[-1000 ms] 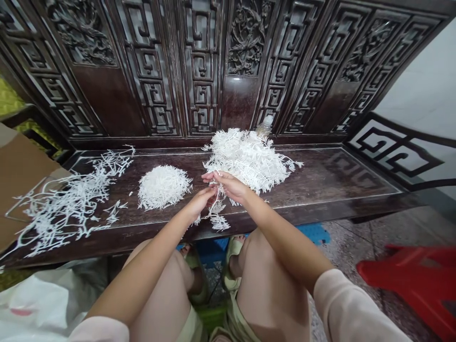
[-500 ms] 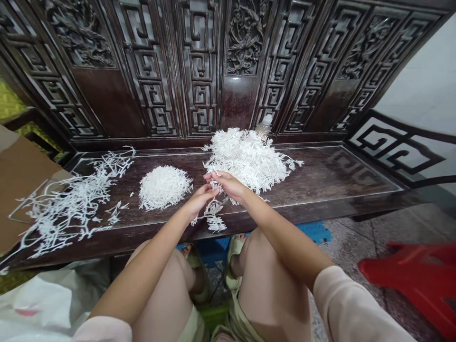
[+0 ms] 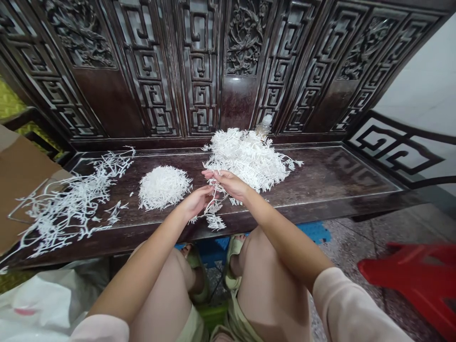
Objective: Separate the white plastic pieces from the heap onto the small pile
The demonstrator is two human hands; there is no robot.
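Between my two hands hangs a white branched plastic sprig (image 3: 215,221), its feathery tips drooping over the bench's front edge. My left hand (image 3: 197,202) is closed on its lower stem from the left. My right hand (image 3: 228,183) pinches the upper part, just in front of a large heap of white sprigs (image 3: 249,159). Left of my hands lies a round pile of small white pieces (image 3: 165,187). Farther left, bare white stems (image 3: 78,204) are strewn in a tangle. My fingertips partly hide what they grip.
All this lies on a dark wooden bench (image 3: 331,175) with a carved back. A small clear bottle (image 3: 264,124) stands behind the heap. A cardboard box (image 3: 24,190) is at the left, a white bag (image 3: 42,304) below it, a red plastic stool (image 3: 413,280) at the right.
My left hand has shifted slightly left and down along the sprig, baring more of its stem. My right hand stays nearly in place. The piles look the same.
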